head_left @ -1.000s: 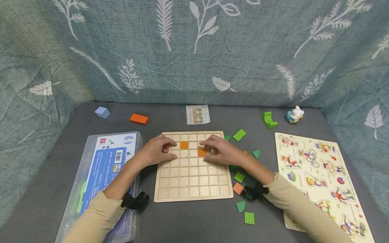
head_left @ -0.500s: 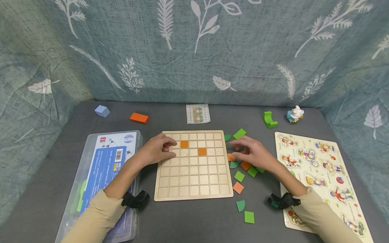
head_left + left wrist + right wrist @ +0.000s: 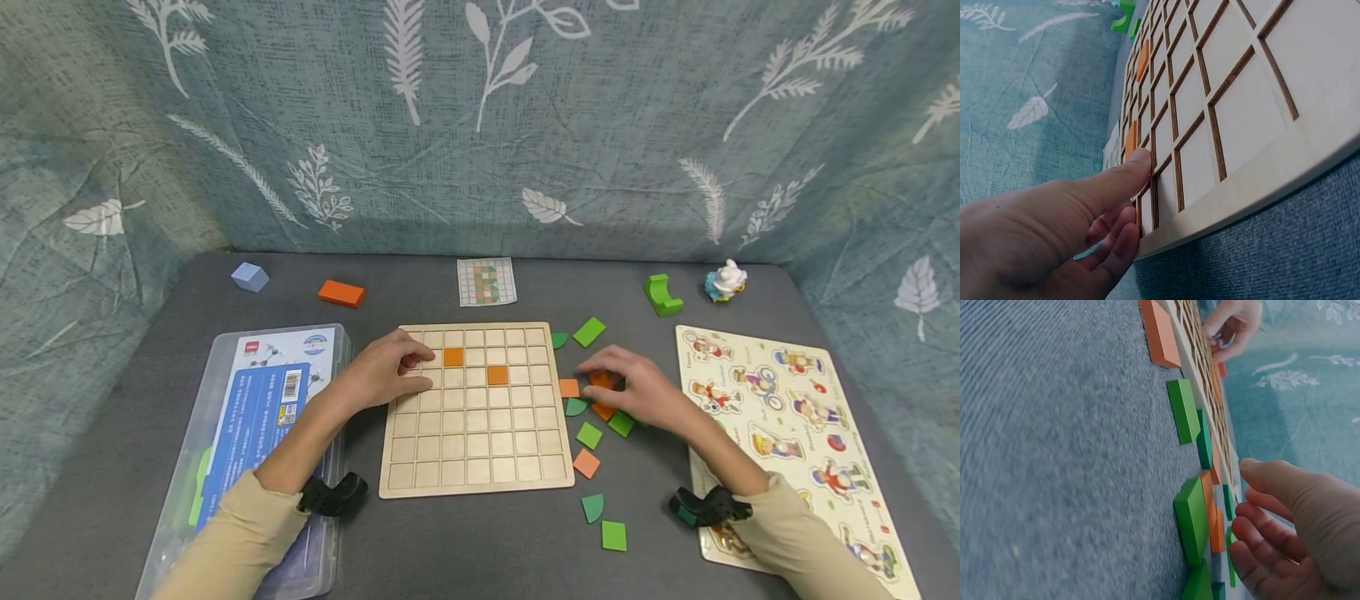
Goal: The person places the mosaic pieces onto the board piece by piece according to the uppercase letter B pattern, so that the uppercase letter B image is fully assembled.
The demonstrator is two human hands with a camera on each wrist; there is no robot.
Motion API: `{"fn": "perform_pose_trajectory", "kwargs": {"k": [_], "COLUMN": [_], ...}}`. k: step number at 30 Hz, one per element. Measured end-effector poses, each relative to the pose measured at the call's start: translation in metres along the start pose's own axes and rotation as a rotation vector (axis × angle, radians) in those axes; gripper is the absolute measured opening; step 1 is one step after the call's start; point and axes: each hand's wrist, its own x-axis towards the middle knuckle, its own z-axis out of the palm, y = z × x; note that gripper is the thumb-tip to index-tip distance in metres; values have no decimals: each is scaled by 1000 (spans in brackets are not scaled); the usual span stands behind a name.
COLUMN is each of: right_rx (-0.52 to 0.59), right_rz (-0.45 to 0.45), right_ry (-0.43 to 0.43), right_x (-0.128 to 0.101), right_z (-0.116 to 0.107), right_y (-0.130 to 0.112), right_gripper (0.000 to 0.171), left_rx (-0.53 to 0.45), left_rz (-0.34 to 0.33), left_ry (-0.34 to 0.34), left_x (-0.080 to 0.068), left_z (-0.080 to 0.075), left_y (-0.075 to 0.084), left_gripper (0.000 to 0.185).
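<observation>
A wooden grid board (image 3: 476,467) lies in the middle of the grey table with two orange tiles (image 3: 453,357) in its upper cells. My left hand (image 3: 416,371) rests on the board's left edge, one finger stretched flat on the wood (image 3: 1141,159) and the others curled at the rim. My right hand (image 3: 596,375) hovers just right of the board over a cluster of loose tiles, its loosely curled fingertips at an orange tile (image 3: 602,382). In the right wrist view the fingers (image 3: 1254,515) hang curled beside the orange and green tiles (image 3: 1192,519), and nothing shows between them and the thumb.
More loose green and orange tiles (image 3: 587,463) lie along the board's right side. A clear plastic box (image 3: 262,417) stands left, a picture peg puzzle (image 3: 795,433) right. At the back are a pattern card (image 3: 487,282), an orange block (image 3: 341,292), a blue block (image 3: 251,276), a green block (image 3: 663,296) and a small figure (image 3: 724,281).
My right hand left the orange tile in the board, moved right off the board and came down over the loose tiles. The left hand has stayed put.
</observation>
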Motion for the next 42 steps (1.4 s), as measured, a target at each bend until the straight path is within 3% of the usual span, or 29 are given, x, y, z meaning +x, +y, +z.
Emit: {"fn": "perform_pose_trajectory", "kwargs": {"k": [10,28,42], "right_rx": [-19,-82,-246], "right_rz": [-22,-37,-275], "right_ry": [37,-19,-66], "right_x": [-2,-3,1], "right_z": [-4,-5,-13], "right_y": [9,19,27], "right_gripper": [27,26,29], "left_rx": [26,31,14], "left_rz": [-12,-24,-15], "left_ry": [28,22,21], "left_x": [0,0,-1], "left_z": [1,0,0], "left_y": [0,1,-1], "left_gripper": [37,37,36]}}
